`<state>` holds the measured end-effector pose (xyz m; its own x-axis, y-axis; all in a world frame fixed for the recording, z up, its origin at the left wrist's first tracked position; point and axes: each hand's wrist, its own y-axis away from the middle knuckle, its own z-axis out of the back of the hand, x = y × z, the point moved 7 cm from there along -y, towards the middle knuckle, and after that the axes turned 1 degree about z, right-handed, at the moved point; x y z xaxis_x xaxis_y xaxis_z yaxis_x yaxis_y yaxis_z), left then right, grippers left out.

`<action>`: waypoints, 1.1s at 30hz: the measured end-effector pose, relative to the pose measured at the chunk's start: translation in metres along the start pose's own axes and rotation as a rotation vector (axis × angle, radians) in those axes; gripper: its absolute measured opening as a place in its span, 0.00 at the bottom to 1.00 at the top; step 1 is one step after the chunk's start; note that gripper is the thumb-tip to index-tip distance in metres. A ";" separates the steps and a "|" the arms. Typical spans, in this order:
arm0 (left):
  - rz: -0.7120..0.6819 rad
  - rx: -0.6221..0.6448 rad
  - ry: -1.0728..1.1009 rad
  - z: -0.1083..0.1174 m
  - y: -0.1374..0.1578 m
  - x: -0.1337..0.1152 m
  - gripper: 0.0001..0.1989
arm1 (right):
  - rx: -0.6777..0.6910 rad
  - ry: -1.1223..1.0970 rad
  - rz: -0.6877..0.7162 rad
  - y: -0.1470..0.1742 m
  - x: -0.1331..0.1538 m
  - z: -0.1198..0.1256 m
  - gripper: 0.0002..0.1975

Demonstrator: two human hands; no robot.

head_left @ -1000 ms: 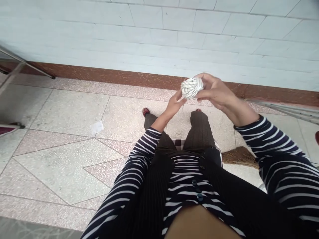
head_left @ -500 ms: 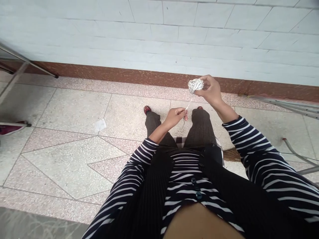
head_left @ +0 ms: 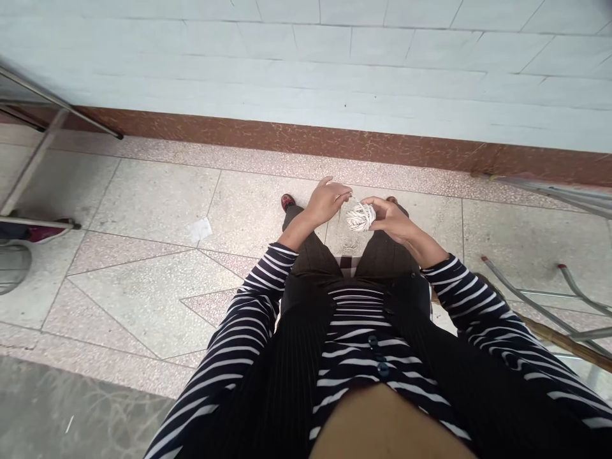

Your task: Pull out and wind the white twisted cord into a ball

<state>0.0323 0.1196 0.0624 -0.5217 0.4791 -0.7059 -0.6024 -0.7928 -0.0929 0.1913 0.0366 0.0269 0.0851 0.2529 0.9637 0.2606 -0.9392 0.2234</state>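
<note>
A ball of white string (head_left: 360, 217) is in my right hand (head_left: 396, 224), whose fingers and thumb grip it from its right side. My left hand (head_left: 325, 204), just left of the ball, is closed in a pinch on the string's strand at the ball's upper left. The strand between the two is short. Both hands are in front of my knees, above the floor. Below the ball, a loose tangle of string (head_left: 351, 247) shows faintly between my legs.
A tiled wall (head_left: 296, 76) runs across the front. Metal frame legs (head_left: 36, 156) and another person's shoe (head_left: 48, 233) are at left. A scrap of white paper (head_left: 199, 229) lies on the floor. At right are metal stool legs (head_left: 526, 296) and a wooden pole (head_left: 554, 338).
My right hand has brought the ball down and left. My left hand has risen slightly leftward, from below the ball to its upper left. The strand between them is shorter.
</note>
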 end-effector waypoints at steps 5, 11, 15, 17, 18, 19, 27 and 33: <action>0.134 0.039 0.169 -0.041 0.012 0.018 0.14 | -0.147 -0.098 0.096 0.005 0.038 0.017 0.33; 0.143 0.169 0.452 -0.062 0.033 0.004 0.17 | -0.495 0.118 0.186 -0.028 0.050 0.081 0.30; 0.154 0.226 0.459 -0.052 0.035 -0.008 0.18 | -0.692 0.571 0.218 -0.032 0.044 0.086 0.28; 0.157 0.199 0.420 -0.040 0.030 -0.007 0.18 | -0.636 0.743 0.176 -0.032 0.036 0.072 0.24; 0.150 0.175 0.373 -0.033 0.026 -0.006 0.18 | -0.568 0.784 0.145 -0.032 0.030 0.063 0.23; 0.134 0.147 0.314 -0.027 0.022 -0.004 0.17 | -0.476 0.781 0.104 -0.031 0.022 0.054 0.23; -0.042 0.088 0.183 -0.025 0.009 -0.008 0.10 | 0.031 -0.095 -0.249 0.002 -0.016 0.005 0.24; 0.104 0.050 0.262 -0.048 0.010 0.017 0.11 | -0.077 -0.189 -0.077 0.009 0.020 0.018 0.30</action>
<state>0.0461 0.1019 0.0161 -0.4122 0.2773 -0.8679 -0.5863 -0.8099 0.0197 0.2121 0.0373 0.0452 0.2482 0.3568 0.9006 0.1995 -0.9286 0.3130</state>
